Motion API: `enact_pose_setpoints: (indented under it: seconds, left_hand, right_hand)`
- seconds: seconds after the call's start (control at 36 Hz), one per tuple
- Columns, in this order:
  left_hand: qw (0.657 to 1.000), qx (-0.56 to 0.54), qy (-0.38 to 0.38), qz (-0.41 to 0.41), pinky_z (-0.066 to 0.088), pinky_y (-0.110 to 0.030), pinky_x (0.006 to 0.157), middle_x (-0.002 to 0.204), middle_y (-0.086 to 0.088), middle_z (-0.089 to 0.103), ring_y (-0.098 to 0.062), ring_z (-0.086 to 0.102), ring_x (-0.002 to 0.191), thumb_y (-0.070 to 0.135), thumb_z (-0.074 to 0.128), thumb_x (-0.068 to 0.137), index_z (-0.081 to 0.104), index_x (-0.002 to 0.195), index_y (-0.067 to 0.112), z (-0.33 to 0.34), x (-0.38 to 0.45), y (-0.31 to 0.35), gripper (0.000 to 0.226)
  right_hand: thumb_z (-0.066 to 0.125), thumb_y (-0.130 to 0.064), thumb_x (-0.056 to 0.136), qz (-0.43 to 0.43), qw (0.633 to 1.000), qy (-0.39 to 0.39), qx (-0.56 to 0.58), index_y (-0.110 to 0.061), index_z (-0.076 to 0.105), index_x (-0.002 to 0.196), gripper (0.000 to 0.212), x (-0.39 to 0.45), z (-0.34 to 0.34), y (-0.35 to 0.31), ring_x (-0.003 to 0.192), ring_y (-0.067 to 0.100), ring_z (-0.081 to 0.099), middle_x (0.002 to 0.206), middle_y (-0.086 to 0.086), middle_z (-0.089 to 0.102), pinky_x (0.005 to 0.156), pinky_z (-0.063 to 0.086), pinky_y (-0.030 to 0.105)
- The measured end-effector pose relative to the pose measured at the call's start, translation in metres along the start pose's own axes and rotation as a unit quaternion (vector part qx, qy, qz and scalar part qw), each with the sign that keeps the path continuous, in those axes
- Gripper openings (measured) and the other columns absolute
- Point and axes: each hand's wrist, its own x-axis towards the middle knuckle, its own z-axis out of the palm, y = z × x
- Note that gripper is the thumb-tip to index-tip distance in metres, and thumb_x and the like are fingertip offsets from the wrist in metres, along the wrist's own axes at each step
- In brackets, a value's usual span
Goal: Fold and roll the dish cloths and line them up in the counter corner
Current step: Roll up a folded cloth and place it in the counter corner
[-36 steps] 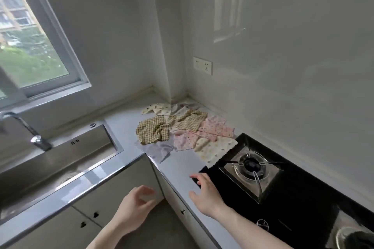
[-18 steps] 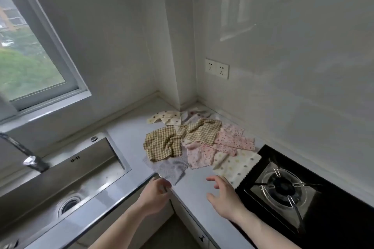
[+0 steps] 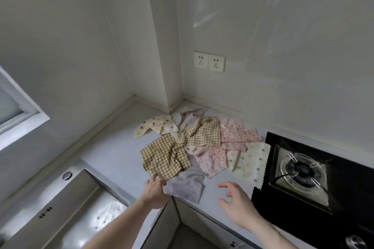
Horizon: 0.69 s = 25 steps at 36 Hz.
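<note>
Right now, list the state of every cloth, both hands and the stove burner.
Checked cloths: crumpled, unfolded.
Pink cloths: flat, overlapping.
Dotted cloth: spread, edge over stove.
Grey cloth: unfolded, left hand at its edge.
Left hand: touching cloths.
Right hand: open, empty.
Burner: unlit.

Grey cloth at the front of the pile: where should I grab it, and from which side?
Take the grey cloth by its near corners, coming from the counter's front edge. Its near half lies flat and bare, jutting toward that edge, while its far half is tucked under the checked cloth. The left hand is already at its left corner; the right hand hovers open beside it.
</note>
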Motion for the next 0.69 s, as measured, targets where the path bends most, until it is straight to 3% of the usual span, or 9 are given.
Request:
enact_pose_setpoints:
  seconds: [0.14, 0.25, 0.31, 0.36, 0.44, 0.5, 0.61, 0.69]
  left_hand:
    - [0.998, 0.033, -0.042, 0.015, 0.037, -0.038, 0.114, 0.163, -0.003, 0.005, -0.032, 0.027, 0.143, 0.027, 0.053, 0.093, 0.041, 0.149, 0.022, 0.008, 0.015, -0.025, 0.058]
    - [0.997, 0.054, -0.057, 0.027, 0.036, -0.037, 0.114, 0.167, -0.005, -0.010, -0.035, 0.023, 0.146, 0.020, 0.048, 0.092, 0.027, 0.156, 0.017, 0.008, 0.029, -0.037, 0.067]
    - [0.997, 0.050, -0.053, 0.035, 0.032, -0.037, 0.116, 0.168, -0.007, 0.000, -0.034, 0.024, 0.147, 0.018, 0.045, 0.091, 0.030, 0.154, 0.014, 0.006, 0.037, -0.043, 0.064]
    - [0.998, 0.025, -0.033, 0.045, 0.030, -0.035, 0.116, 0.162, -0.007, 0.025, -0.030, 0.033, 0.143, 0.018, 0.046, 0.089, 0.039, 0.147, 0.012, 0.002, 0.041, -0.047, 0.059]
    - [0.997, -0.027, 0.034, 0.066, 0.033, -0.033, 0.113, 0.152, -0.008, 0.045, -0.030, 0.042, 0.138, 0.013, 0.051, 0.088, 0.044, 0.148, 0.012, -0.013, 0.038, -0.049, 0.060]
    - [0.986, -0.056, 0.123, 0.093, 0.038, -0.036, 0.110, 0.145, -0.008, 0.053, -0.029, 0.047, 0.133, 0.011, 0.058, 0.083, 0.053, 0.143, 0.014, -0.029, 0.031, -0.048, 0.059]
    - [0.928, -0.083, 0.308, 0.193, 0.045, -0.038, 0.098, 0.122, -0.004, 0.068, -0.027, 0.056, 0.114, 0.008, 0.069, 0.083, 0.070, 0.120, 0.018, -0.079, 0.017, -0.030, 0.038]
    - [0.873, -0.113, 0.392, 0.268, 0.046, -0.037, 0.090, 0.109, 0.004, 0.070, -0.023, 0.058, 0.104, 0.009, 0.076, 0.082, 0.073, 0.106, 0.022, -0.125, -0.006, -0.004, 0.027]
  right_hand:
    - [0.057, -0.029, 0.097, 0.032, 0.998, 0.039, 0.033, -0.042, 0.050, 0.120, 0.027, -0.023, 0.022, -0.012, 0.117, 0.002, 0.051, 0.128, -0.022, 0.043, 0.081, 0.045, 0.015]
    - [0.060, -0.029, 0.094, 0.043, 0.995, 0.070, 0.050, -0.046, 0.053, 0.115, 0.028, -0.040, 0.031, -0.012, 0.112, -0.006, 0.054, 0.126, -0.028, 0.044, 0.092, 0.047, 0.022]
    - [0.060, -0.029, 0.094, 0.055, 0.994, 0.078, 0.053, -0.046, 0.053, 0.114, 0.027, -0.047, 0.034, -0.013, 0.111, -0.007, 0.054, 0.125, -0.029, 0.044, 0.093, 0.049, 0.023]
    - [0.061, -0.029, 0.093, 0.060, 0.993, 0.089, 0.056, -0.046, 0.054, 0.114, 0.027, -0.053, 0.036, -0.013, 0.110, -0.007, 0.055, 0.125, -0.029, 0.044, 0.093, 0.050, 0.024]
    - [0.061, -0.028, 0.094, 0.062, 0.992, 0.098, 0.057, -0.045, 0.055, 0.113, 0.027, -0.061, 0.038, -0.015, 0.110, -0.006, 0.056, 0.127, -0.028, 0.045, 0.087, 0.047, 0.019]
    - [0.061, -0.028, 0.094, 0.062, 0.992, 0.098, 0.058, -0.044, 0.056, 0.112, 0.026, -0.064, 0.040, -0.018, 0.108, -0.006, 0.058, 0.127, -0.026, 0.046, 0.086, 0.047, 0.019]
    - [0.061, -0.025, 0.092, 0.057, 0.990, 0.108, 0.064, -0.044, 0.058, 0.109, 0.025, -0.065, 0.042, -0.030, 0.104, -0.006, 0.060, 0.125, -0.024, 0.049, 0.088, 0.051, 0.022]
    - [0.060, -0.021, 0.094, 0.044, 0.989, 0.123, 0.072, -0.041, 0.060, 0.109, 0.026, -0.063, 0.040, -0.046, 0.103, -0.009, 0.060, 0.124, -0.021, 0.052, 0.073, 0.051, 0.017]
